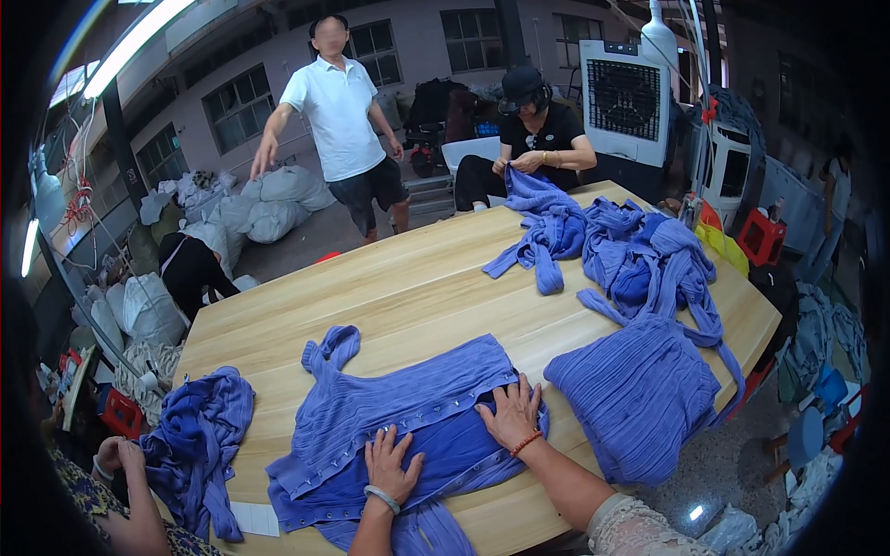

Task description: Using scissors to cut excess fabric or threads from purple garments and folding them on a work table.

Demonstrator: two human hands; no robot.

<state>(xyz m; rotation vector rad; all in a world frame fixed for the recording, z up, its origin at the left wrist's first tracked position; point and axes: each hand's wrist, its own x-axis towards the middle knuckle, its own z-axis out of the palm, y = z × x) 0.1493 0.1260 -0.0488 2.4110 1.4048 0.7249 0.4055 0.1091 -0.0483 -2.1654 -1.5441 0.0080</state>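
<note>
A blue-violet ribbed knit cardigan (399, 394) lies spread on the wooden table in front of me, its buttoned front edge running across the middle and one sleeve curled at the far left. My left hand (393, 473) presses flat near that edge, fingers apart. Farther right, my right hand (512, 415) rests with spread fingers at the cardigan's right end, over the darker inside fabric. Neither hand grips anything. A stack of folded ribbed knitwear (640, 398) sits just right of my right hand.
Loose blue knits (644, 255) are heaped at the table's far right, with another bunch (199, 435) near a co-worker's hands (116, 454) at left. Across the wooden table (371, 287), a seated person (542, 139) handles a blue knit. A standing person (338, 120) and white sacks (278, 199) are beyond.
</note>
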